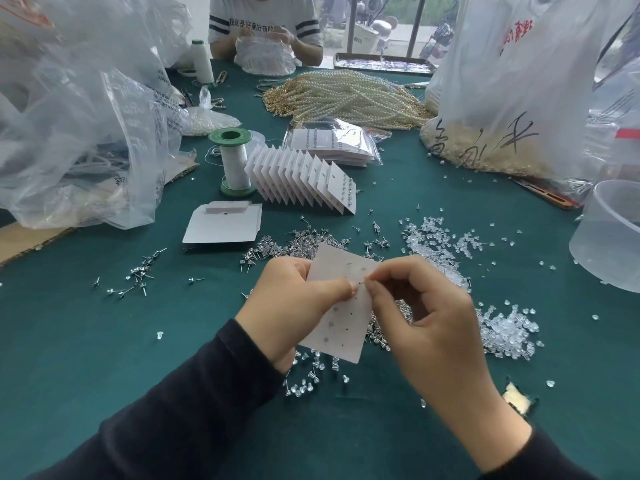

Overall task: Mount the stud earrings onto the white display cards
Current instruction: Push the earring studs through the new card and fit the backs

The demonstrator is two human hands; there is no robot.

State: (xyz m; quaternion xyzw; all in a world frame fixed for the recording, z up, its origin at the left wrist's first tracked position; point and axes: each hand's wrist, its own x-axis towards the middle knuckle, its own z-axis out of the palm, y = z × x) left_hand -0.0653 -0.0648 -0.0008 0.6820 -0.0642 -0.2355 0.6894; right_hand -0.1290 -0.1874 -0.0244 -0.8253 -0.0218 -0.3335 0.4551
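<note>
My left hand (294, 306) grips a white display card (341, 327) above the green table, thumb pressed on its face. The card shows rows of small holes, and a few studs sit in it. My right hand (422, 306) pinches a small stud earring (362, 283) at the card's middle, right by my left thumb tip. Loose stud earrings (298, 245) lie heaped on the table just beyond the card. Clear plastic earring backs (440, 251) are scattered to the right. A fanned row of filled cards (304, 178) stands further back, and blank cards (223, 221) lie to the left.
A green thread spool (232, 161) stands by the fanned cards. Pearl strands (346, 97) are piled behind. Large plastic bags (86, 109) crowd the left, another bag (512, 81) the right. A clear tub (609, 237) sits at the right edge. Another person (265, 26) works across the table.
</note>
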